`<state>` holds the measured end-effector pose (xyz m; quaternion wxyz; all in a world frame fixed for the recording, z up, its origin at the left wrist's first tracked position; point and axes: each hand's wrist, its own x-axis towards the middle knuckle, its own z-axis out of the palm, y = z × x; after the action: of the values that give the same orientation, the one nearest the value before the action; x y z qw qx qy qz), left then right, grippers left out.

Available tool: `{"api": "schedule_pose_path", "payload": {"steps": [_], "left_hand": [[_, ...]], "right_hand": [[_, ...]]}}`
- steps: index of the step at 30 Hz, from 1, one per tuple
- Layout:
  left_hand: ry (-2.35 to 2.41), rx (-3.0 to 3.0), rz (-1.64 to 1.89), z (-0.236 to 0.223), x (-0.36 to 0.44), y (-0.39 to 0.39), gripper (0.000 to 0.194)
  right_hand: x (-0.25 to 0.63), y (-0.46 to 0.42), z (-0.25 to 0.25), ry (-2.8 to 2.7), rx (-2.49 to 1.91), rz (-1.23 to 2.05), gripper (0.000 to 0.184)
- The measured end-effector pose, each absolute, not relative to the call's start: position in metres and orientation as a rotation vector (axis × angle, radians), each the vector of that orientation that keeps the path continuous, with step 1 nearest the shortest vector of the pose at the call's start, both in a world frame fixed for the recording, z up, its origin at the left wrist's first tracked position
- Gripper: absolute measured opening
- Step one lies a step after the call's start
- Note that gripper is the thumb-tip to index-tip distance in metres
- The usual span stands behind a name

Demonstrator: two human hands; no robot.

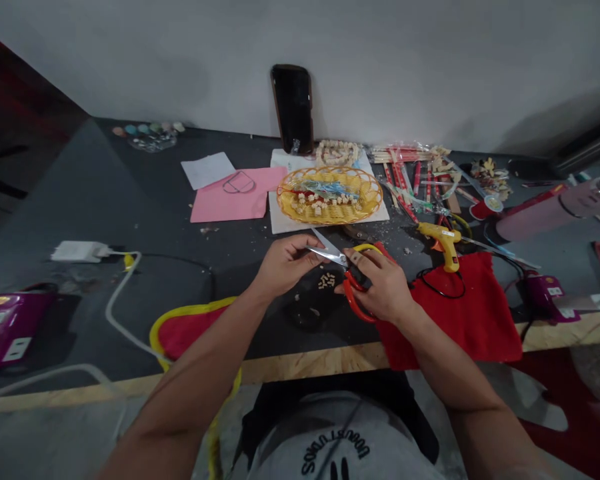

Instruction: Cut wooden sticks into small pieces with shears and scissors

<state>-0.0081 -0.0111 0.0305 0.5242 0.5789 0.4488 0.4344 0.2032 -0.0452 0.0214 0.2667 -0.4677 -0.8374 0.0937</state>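
My right hand point(380, 283) is closed round the red and yellow handles of a pair of scissors point(337, 257), whose silver blades point left. My left hand point(285, 263) pinches something small at the blade tips; I cannot make out what it is. Below the blades, a small pile of pale cut pieces point(325, 281) lies on the dark table. A yellow woven basket point(330, 195) with more pale pieces and blue strands sits just beyond my hands on a white sheet.
A yellow glue gun point(443, 241) lies on red cloth point(460, 313) to the right. Pink paper point(235, 193), a phone point(293, 107) propped on the wall, sticks point(410, 180), a white charger point(77, 251) and cables surround the area. A wooden table edge point(305, 363) runs in front.
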Motion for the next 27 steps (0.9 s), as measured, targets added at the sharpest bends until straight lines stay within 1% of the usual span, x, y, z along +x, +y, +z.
{"api": "schedule_pose_path", "payload": {"steps": [5,11,17,19,25,27], "left_hand": [[1.093,1.410,1.102,0.029,-0.007,-0.010,0.028],[1.117,1.526,0.944,0.036,-0.012,-0.009,0.018],[1.108,1.530,0.917,0.040,-0.012,-0.009,0.009],[1.122,1.510,0.934,0.038,-0.011,-0.009,0.011],[1.137,1.382,1.054,0.027,-0.004,-0.012,0.027],[1.157,1.374,1.092,0.026,-0.003,-0.012,0.028]], "right_hand": [[0.201,-0.044,0.020,-2.209,-1.292,0.308,0.054],[0.204,-0.040,0.017,-2.281,-1.262,0.282,0.063],[0.205,-0.040,0.018,-2.290,-1.246,0.305,0.059],[0.205,-0.042,0.020,-2.299,-1.275,0.288,0.056],[0.203,-0.044,0.021,-2.247,-1.308,0.316,0.053],[0.203,-0.043,0.020,-2.231,-1.306,0.326,0.053]]}}
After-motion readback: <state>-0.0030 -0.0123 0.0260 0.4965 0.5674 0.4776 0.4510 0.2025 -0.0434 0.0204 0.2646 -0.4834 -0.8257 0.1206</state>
